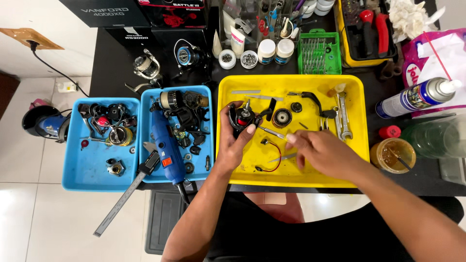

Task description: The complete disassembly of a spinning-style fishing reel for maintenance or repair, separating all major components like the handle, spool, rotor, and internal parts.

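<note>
My left hand grips a black and red fishing reel body over the left part of the yellow tray. My right hand holds a thin metal tool whose tip points at the reel body. A round spool part, a black crank handle, two wrenches and a small red wire piece lie in the tray around my hands.
Two blue trays of reel parts and a blue rotary tool sit on the left. A steel ruler overhangs the table edge. Spray can, grease jar, green bit holder and yellow tool box stand right and behind.
</note>
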